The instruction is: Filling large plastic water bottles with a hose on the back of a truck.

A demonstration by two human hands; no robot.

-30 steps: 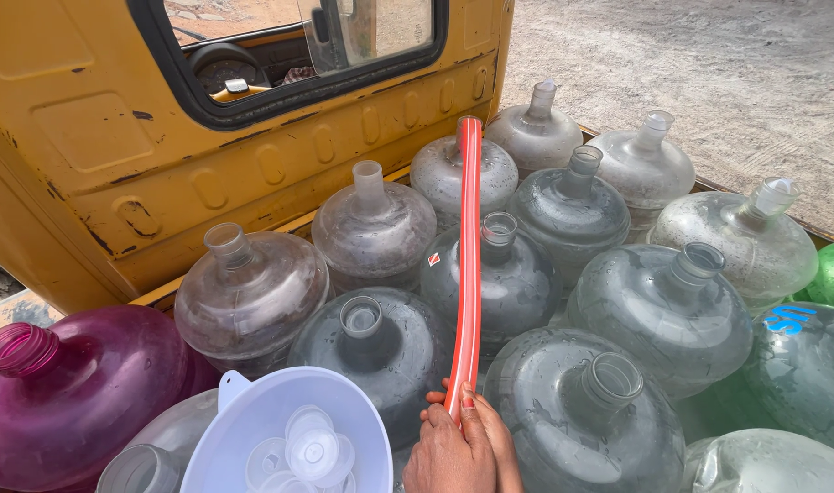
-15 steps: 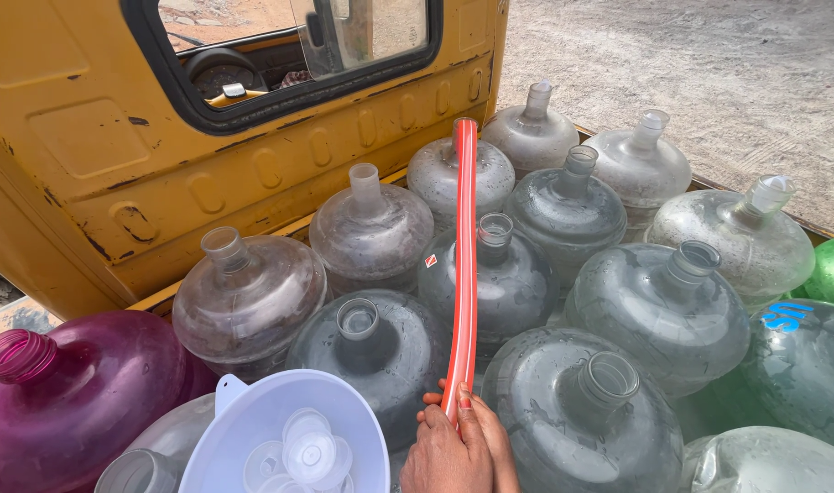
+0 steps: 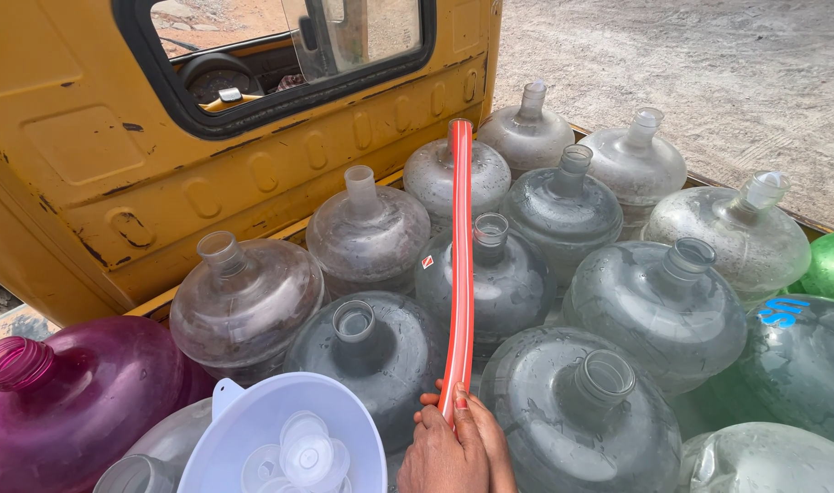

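One hand (image 3: 455, 449) at bottom edge, which hand unclear, fingers (image 3: 430, 399) clenched around the lower end of a red hose (image 3: 460, 274); hose runs straight up and away from the fingers over the clear water jugs (image 3: 380, 361). Grip looks best kept low and firm, tip steady over one neck. Hose smooth, semi-rigid plastic; jugs rounded, scuffed, translucent. White funnel (image 3: 253, 429) left of fingers, purple jug (image 3: 88, 402) further left.

Red hose (image 3: 460, 274), near-upright, straight, rising between clear water jugs.
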